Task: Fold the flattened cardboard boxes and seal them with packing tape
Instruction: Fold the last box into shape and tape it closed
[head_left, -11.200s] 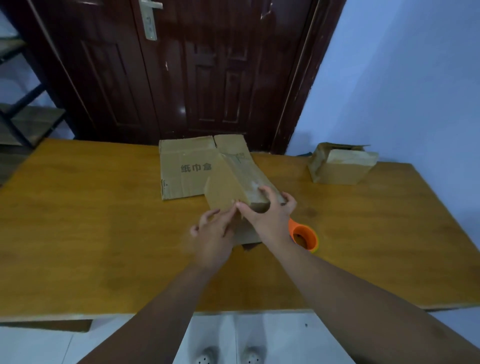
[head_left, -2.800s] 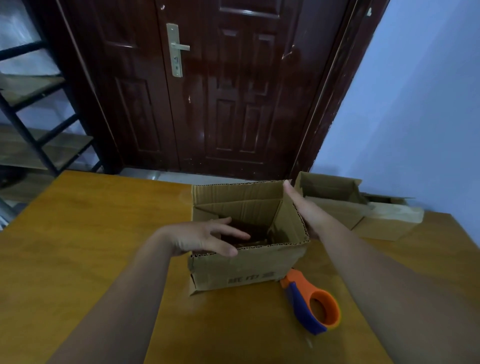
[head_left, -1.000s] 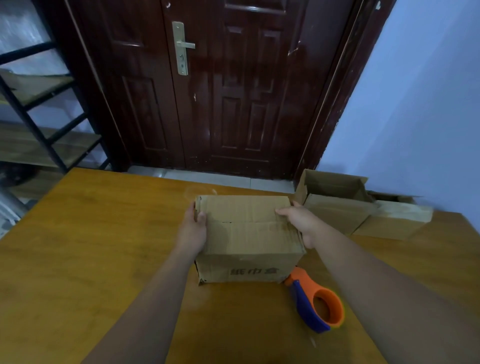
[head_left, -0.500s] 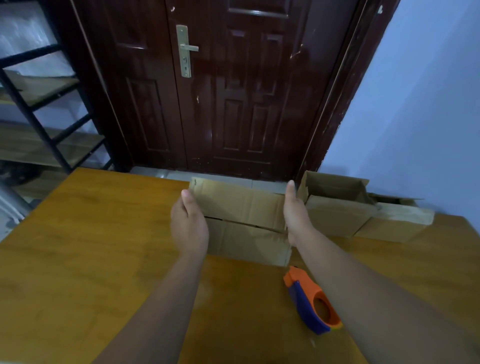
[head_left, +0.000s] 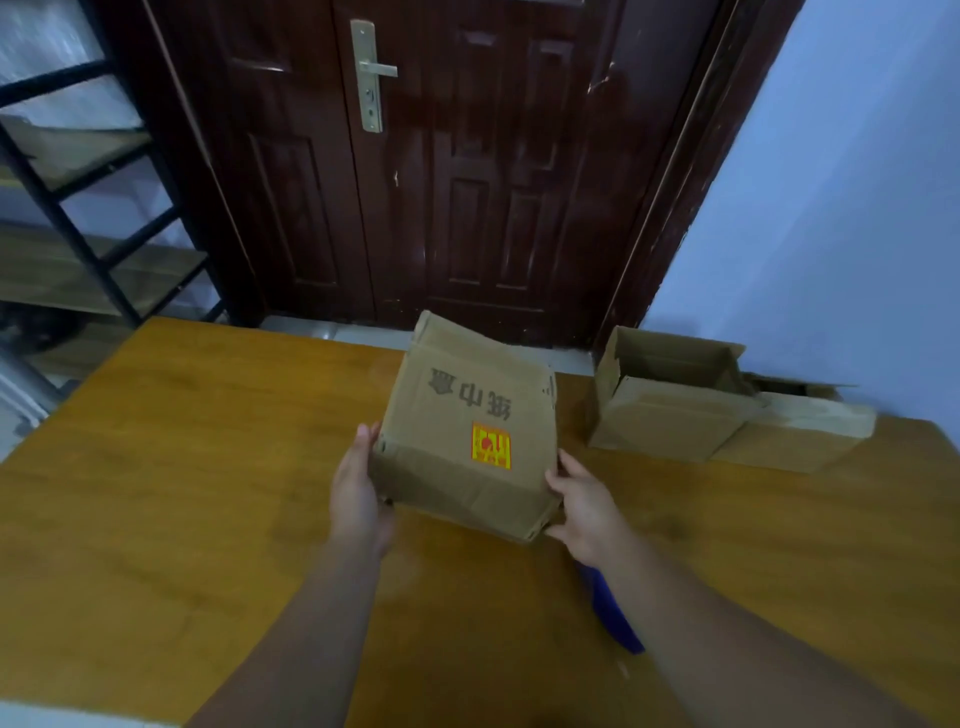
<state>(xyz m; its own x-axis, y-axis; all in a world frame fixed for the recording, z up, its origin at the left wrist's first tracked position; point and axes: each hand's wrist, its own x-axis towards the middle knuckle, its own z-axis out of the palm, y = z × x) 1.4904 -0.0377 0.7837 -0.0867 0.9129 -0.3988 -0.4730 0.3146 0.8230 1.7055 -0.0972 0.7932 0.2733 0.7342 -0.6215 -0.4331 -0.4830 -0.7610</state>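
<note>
A folded-up cardboard box (head_left: 467, 431) is tilted above the wooden table (head_left: 182, 493), its printed side with upside-down characters and a yellow-red sticker facing me. My left hand (head_left: 358, 493) presses flat against its left side, fingertips at the near left corner. My right hand (head_left: 582, 504) grips its near right corner, thumb under the bottom edge. The tape dispenser (head_left: 610, 613) lies under my right forearm; only its blue blade side shows.
Two other cardboard boxes stand at the table's back right: one open-topped (head_left: 670, 400) and one lying behind it (head_left: 810, 426). A dark wooden door (head_left: 441, 171) is beyond the table, a metal shelf rack (head_left: 78, 208) at the left.
Over the last second I lifted the box and turned it over between both hands; its printed side now faces me upside down. My right arm now covers most of the tape dispenser.
</note>
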